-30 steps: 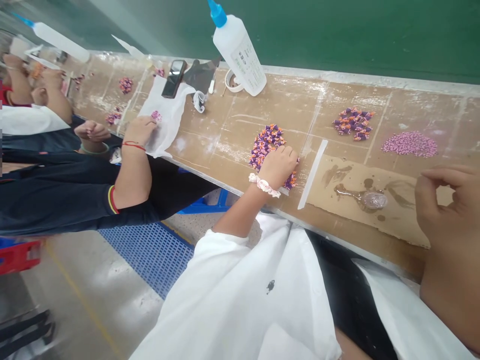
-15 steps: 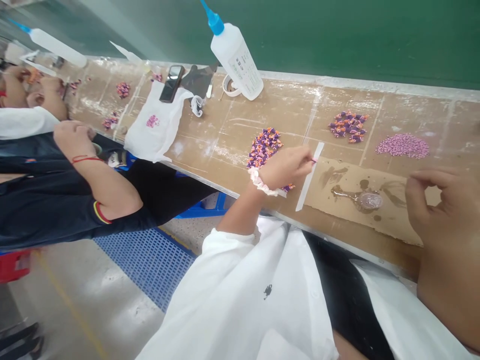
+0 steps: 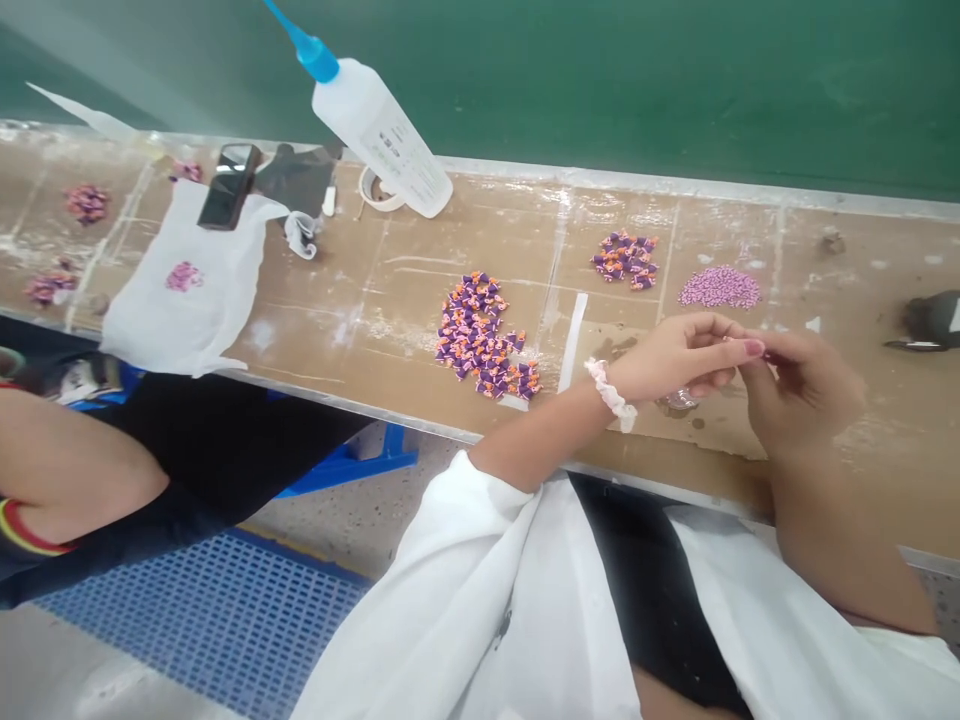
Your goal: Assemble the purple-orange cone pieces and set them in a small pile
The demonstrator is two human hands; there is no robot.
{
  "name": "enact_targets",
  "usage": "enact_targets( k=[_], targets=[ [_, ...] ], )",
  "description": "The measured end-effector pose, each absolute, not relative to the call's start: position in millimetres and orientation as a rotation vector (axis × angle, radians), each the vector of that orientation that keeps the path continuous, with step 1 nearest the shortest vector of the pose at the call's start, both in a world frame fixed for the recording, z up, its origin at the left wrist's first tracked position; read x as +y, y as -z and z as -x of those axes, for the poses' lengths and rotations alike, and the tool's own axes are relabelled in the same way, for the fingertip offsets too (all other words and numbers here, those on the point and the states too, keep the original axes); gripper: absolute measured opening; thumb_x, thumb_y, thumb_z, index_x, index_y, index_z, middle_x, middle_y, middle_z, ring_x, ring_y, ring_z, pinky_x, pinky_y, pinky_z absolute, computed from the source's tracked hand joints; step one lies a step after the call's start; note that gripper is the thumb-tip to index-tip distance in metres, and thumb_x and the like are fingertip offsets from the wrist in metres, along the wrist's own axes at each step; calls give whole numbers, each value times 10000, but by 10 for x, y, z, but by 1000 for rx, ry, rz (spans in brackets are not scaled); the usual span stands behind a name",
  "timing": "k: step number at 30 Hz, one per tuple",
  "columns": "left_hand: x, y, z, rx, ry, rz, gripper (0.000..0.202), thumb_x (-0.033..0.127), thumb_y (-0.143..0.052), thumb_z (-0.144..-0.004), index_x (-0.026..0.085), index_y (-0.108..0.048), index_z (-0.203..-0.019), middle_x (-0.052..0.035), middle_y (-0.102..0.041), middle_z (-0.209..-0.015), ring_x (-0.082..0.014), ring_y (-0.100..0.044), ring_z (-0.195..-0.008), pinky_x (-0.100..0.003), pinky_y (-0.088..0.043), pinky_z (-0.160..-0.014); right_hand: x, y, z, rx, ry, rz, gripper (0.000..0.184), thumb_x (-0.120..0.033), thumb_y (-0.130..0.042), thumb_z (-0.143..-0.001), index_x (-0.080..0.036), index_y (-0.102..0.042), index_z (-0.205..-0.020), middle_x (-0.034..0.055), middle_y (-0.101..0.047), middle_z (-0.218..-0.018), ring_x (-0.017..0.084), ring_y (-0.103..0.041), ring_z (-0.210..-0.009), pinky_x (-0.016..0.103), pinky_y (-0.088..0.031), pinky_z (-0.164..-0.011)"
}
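Note:
My left hand (image 3: 686, 358), with a white scrunchie (image 3: 610, 393) at its wrist, meets my right hand (image 3: 806, 385) at the fingertips above the bench. Both are closed in a pinch; whatever lies between the fingers is too small to make out. Partly hidden beneath my left hand is a clear, shiny blob (image 3: 679, 399) on a piece of cardboard (image 3: 720, 430). Beyond the hands lies a heap of small pink pieces (image 3: 720, 287). To its left sits a cluster of small purple-and-orange pieces (image 3: 624, 260), and a larger pile of purple-and-orange pieces (image 3: 480, 335) is further left.
A white bottle (image 3: 382, 135) with a blue nozzle leans over a tape roll (image 3: 380, 190). Further left, a phone (image 3: 229, 187) rests on a white cloth (image 3: 184, 315). A dark object (image 3: 930, 322) lies far right. Another person's arm (image 3: 75, 430) is at the left edge.
My left hand has moved right from the white tape strip to meet my right hand. The view has shifted, so the bench things appear further left.

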State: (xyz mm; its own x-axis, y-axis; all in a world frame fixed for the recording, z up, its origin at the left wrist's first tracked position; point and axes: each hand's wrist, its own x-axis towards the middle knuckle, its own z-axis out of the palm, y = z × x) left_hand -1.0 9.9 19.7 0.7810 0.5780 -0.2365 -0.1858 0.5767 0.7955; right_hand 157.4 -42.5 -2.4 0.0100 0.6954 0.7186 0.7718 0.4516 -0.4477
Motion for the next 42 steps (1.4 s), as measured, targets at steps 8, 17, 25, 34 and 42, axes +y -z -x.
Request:
enact_targets(
  k=[8, 17, 25, 34, 42],
  targets=[
    [94, 12, 57, 422, -511, -408, 307, 353, -777, -713, 131, -590, -813, 37, -493, -685, -17, -420, -595, -164, -277, -503, -361, 2, -1542, -1915, -24, 1135, 409, -127, -716, -757, -284, -629, -1124, -19, -699, -780, 100, -591, -567, 243, -473, -513],
    [169, -108, 129, 685, -827, -409, 73, 184, -568, -880, 155, -512, -843, 18, -579, -875, -39, -584, -754, -175, -424, -609, -105, 249, -2073, -1838, 158, 1944, 117, -282, -641, -811, -214, -728, -850, 60, -706, -830, 115, -522, -565, 285, -440, -603],
    [200, -67, 135, 744, -919, -396, 180, 158, -592, -876, 182, -522, -1041, 40, -615, -747, -8, -511, -571, -165, -426, -586, -115, 289, -2015, -1807, 22, 2043, 210, -348, -554, -866, -260, -723, -955, 36, -709, -950, 203, -640, -891, 365, -507, -806],
    [202, -14, 120, 714, -923, -492, 62, 163, -596, -871, 179, -553, -913, 38, -613, -750, -8, -508, -569, -160, -446, -574, -72, 325, -2144, -1763, -149, 2092, 115, -273, -582, -787, -216, -671, -833, 37, -614, -839, 179, -554, -735, 384, -493, -779],
    [158, 82, 105, 622, -922, -879, 199, 342, -669, -823, 176, -618, -920, 40, -567, -729, -26, -528, -565, -173, -434, -524, 2, 422, -2141, -1705, -205, 2007, 71, -259, -517, -787, -207, -499, -743, 64, -519, -833, 233, -496, -890, 488, -439, -863]
  ],
)
